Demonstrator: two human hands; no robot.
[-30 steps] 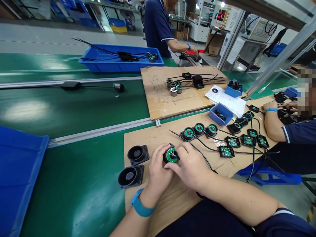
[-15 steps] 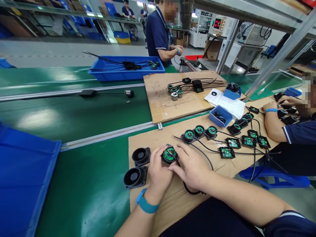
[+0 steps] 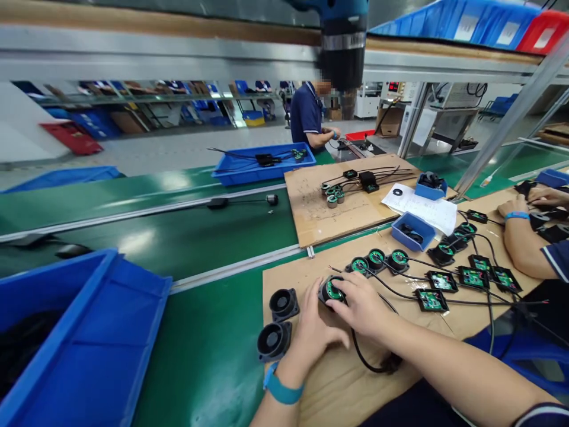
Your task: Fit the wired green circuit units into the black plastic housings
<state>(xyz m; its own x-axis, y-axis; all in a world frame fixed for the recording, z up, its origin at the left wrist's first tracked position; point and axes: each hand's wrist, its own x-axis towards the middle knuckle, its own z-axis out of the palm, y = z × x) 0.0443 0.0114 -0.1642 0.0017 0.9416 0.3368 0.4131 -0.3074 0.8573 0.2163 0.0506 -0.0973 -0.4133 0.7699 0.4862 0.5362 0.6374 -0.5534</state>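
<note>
Left hand (image 3: 316,332): fingers curled against the round black housing (image 3: 329,290), steadying it on the cardboard (image 3: 338,379).
Right hand (image 3: 362,302): fingertips pinching housing's rim.
Beside: 2 black horns (image 3: 278,325).

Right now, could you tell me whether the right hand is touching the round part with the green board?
Touching. The head view shows the right hand with its fingers laid over the round part, no gap showing.

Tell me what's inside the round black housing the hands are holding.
A green circuit board fills the round black housing. The right hand covers its right side, the left hand its near edge; anything beneath the board is hidden.
</note>
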